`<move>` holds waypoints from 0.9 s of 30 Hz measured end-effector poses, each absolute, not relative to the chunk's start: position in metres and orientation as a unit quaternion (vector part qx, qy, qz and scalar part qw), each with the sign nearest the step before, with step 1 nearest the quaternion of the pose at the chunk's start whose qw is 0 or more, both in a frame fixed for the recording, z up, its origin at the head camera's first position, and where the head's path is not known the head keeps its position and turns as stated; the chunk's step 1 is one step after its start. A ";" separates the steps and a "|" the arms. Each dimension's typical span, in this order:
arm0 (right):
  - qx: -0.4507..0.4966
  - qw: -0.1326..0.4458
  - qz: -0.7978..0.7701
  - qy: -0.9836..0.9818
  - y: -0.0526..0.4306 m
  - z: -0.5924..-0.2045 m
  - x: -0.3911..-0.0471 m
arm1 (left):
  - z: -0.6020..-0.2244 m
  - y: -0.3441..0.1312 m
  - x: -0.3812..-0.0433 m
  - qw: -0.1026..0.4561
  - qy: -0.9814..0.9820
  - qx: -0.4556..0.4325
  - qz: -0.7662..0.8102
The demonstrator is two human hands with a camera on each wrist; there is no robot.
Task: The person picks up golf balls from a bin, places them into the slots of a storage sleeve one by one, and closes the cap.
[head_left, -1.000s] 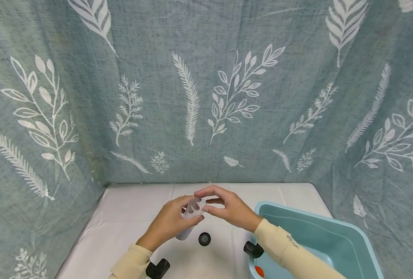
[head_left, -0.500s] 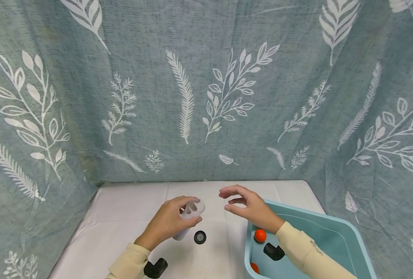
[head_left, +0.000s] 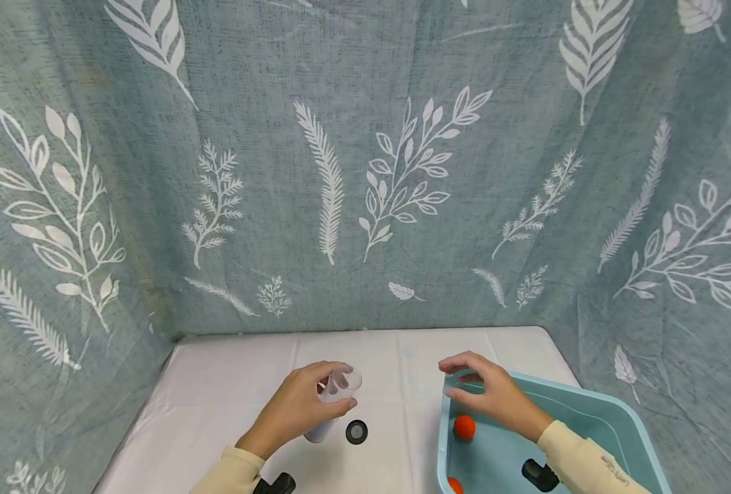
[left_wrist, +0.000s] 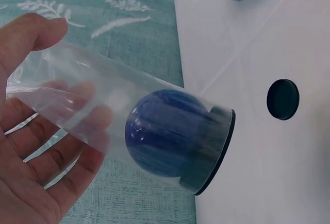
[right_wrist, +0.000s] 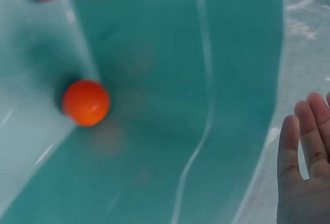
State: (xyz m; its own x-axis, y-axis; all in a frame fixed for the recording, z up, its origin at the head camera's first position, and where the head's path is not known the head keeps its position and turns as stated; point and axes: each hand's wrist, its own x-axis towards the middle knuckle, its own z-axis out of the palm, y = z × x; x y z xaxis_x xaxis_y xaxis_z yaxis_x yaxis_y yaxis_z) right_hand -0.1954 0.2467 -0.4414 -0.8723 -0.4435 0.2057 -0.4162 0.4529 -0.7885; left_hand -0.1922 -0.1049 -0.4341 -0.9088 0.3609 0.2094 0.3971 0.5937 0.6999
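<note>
Clear tube: I see the tube (left_wrist: 116,87) in the left hand (head_left: 300,405), left of the tub over the table (head_left: 402,384), tilted, mouth up and to the right.
Left fingers: curled round the tube near its mouth, thumb along the opposite side.
Right hand: I find the right hand (head_left: 495,394) over the tub's far left part, fingers loosely bent, nothing visible between them.
Tube handling: I judge it light, thin-walled plastic, slick, fairly stiff but likely to dent if pinched hard; the dark-edged base probably carries most of the weight.
Tube hold: I would favour a gentle wrap at mid-wall, keeping the mouth uncovered.
Tube contents: one dark blue ball (left_wrist: 165,131) down by the base, nearly filling the width; I expect it to roll if the tube tips.
Black cap: the cap (head_left: 356,431) lies on the table, just right of the tube's lower end.
Blue-green tub: the tub (head_left: 594,405) stands at right, holding a farther orange ball (head_left: 465,427) and a nearer orange ball (head_left: 454,485), both on its left side.
</note>
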 end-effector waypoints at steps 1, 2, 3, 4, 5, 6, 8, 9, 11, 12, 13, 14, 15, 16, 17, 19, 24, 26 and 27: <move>-0.254 0.014 -0.452 0.855 0.249 -0.444 -0.195 | -0.435 -0.105 -0.192 0.021 -0.891 -0.214 -0.399; -0.256 0.014 -0.448 0.857 0.252 -0.447 -0.195 | -0.436 -0.106 -0.192 0.020 -0.891 -0.214 -0.400; -0.259 0.012 -0.442 0.859 0.254 -0.451 -0.195 | -0.437 -0.107 -0.191 0.019 -0.890 -0.216 -0.401; -0.261 0.010 -0.437 0.861 0.256 -0.454 -0.195 | -0.437 -0.107 -0.191 0.018 -0.889 -0.217 -0.403; -0.260 0.008 -0.433 0.863 0.258 -0.458 -0.196 | -0.438 -0.108 -0.191 0.017 -0.889 -0.218 -0.403; -0.255 0.006 -0.432 0.865 0.260 -0.461 -0.195 | -0.438 -0.109 -0.191 0.014 -0.889 -0.219 -0.403; -0.245 0.003 -0.432 0.868 0.264 -0.466 -0.195 | -0.439 -0.111 -0.190 0.007 -0.888 -0.222 -0.403; -0.241 -0.001 -0.431 0.869 0.266 -0.469 -0.194 | -0.440 -0.112 -0.190 0.006 -0.888 -0.222 -0.403; -0.232 -0.001 -0.428 0.873 0.270 -0.473 -0.191 | -0.441 -0.113 -0.189 0.002 -0.888 -0.221 -0.402; -0.230 0.001 -0.424 0.876 0.272 -0.474 -0.190 | -0.441 -0.113 -0.189 0.002 -0.888 -0.221 -0.404; -0.230 0.003 -0.419 0.878 0.273 -0.476 -0.189 | -0.442 -0.114 -0.188 0.004 -0.888 -0.220 -0.405; -0.231 0.006 -0.412 0.881 0.275 -0.478 -0.188 | -0.443 -0.114 -0.188 0.006 -0.888 -0.219 -0.404; -0.233 0.008 -0.405 0.884 0.277 -0.480 -0.187 | -0.443 -0.115 -0.188 0.010 -0.889 -0.217 -0.404; -0.233 0.013 -0.400 0.886 0.278 -0.482 -0.186 | -0.443 -0.115 -0.188 0.012 -0.889 -0.217 -0.403; -0.234 0.018 -0.395 0.888 0.280 -0.484 -0.186 | -0.443 -0.115 -0.188 0.015 -0.889 -0.216 -0.403; -0.231 0.032 -0.386 0.893 0.282 -0.488 -0.186 | -0.443 -0.116 -0.188 0.021 -0.889 -0.216 -0.404; -0.218 0.071 -0.342 0.911 0.287 -0.497 -0.186 | -0.444 -0.117 -0.187 0.020 -0.890 -0.210 -0.404; -0.219 0.092 -0.317 0.918 0.288 -0.503 -0.186 | -0.444 -0.118 -0.186 0.013 -0.892 -0.206 -0.402; -0.222 0.103 -0.308 0.919 0.288 -0.506 -0.186 | -0.445 -0.118 -0.186 0.009 -0.893 -0.205 -0.401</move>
State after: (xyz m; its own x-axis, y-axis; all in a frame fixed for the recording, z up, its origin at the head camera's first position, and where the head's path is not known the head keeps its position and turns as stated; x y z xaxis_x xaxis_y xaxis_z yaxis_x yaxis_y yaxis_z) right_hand -0.1865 0.2882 -0.5058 -0.8806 -0.4709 -0.0525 -0.3439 0.7115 -0.6128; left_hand -0.1856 -0.1181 -0.4447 -0.9161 0.3582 0.1803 0.3728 0.5951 0.7120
